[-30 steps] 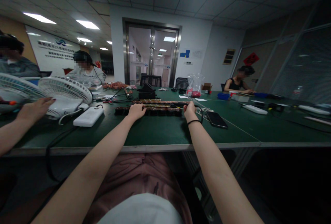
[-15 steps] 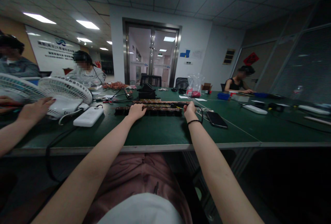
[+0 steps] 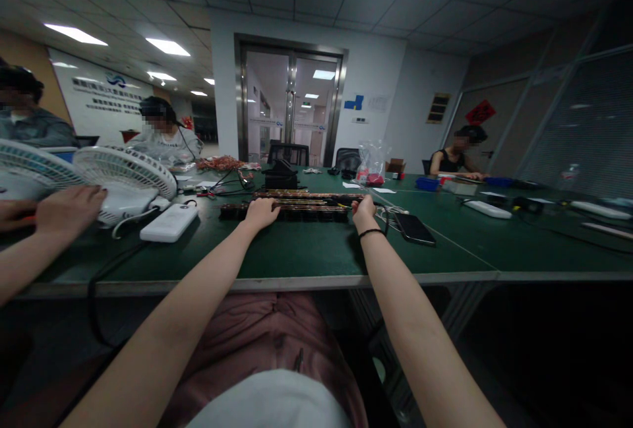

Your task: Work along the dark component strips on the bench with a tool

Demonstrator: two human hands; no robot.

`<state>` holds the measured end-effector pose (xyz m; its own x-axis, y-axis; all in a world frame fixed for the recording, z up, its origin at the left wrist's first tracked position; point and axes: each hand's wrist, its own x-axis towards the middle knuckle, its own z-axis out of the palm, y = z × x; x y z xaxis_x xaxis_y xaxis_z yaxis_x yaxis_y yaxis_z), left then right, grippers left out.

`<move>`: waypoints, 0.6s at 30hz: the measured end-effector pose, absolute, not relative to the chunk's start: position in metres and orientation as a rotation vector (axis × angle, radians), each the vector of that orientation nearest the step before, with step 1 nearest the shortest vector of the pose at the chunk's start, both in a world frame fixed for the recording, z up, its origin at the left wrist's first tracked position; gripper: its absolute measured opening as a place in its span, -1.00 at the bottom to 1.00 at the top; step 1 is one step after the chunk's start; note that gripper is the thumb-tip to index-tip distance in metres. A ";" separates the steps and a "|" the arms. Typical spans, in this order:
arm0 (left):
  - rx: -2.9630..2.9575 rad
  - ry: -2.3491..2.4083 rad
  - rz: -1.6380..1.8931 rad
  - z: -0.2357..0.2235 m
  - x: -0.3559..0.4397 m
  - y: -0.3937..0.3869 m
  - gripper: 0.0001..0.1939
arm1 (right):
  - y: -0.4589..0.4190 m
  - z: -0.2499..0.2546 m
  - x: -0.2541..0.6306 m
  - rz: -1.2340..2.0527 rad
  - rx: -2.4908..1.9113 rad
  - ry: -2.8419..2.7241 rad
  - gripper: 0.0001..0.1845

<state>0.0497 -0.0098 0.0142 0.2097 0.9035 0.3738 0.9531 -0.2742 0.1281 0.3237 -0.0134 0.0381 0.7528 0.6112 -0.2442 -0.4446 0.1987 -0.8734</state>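
Note:
On the green table (image 3: 297,260) in front of me lies a long dark assembly (image 3: 311,214) with rows of thin copper-coloured and yellowish rods or windings. My left hand (image 3: 262,212) lies over its left part, fingers curled down onto the rods; whether they pinch anything small is hidden. At the right end, my right hand (image 3: 364,210) is closed round a soldering iron (image 3: 341,200), black and yellow. Its tip points left over the rods, and a black cord runs from behind the hand.
Right of my hand are a phone (image 3: 415,228) and white cable (image 3: 390,217). A white power bank (image 3: 169,222) and white fan (image 3: 126,174) stand left, beside a co-worker's hand (image 3: 72,210). A black box (image 3: 281,176) sits behind the assembly. Others sit across the table.
My hands and the soldering iron stay in practically the same place. At the left, the co-worker's hands have shifted slightly.

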 end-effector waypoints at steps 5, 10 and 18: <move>-2.340 -1.802 -0.579 0.014 0.050 -0.010 -0.60 | -0.013 0.040 0.326 0.730 -1.139 -0.142 -0.81; -2.331 -1.785 -0.612 0.012 0.049 -0.007 -0.60 | -0.010 0.039 0.330 0.748 -1.094 -0.094 -0.85; -2.376 -1.585 -0.726 0.009 0.050 -0.006 -0.60 | -0.008 0.036 0.328 0.777 -1.085 -0.096 -0.86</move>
<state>0.0500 -0.0063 0.0091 0.3066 0.8115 0.4974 0.9067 -0.4081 0.1069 0.3278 -0.0079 0.0364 0.7368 0.6096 -0.2924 -0.5201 0.2348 -0.8212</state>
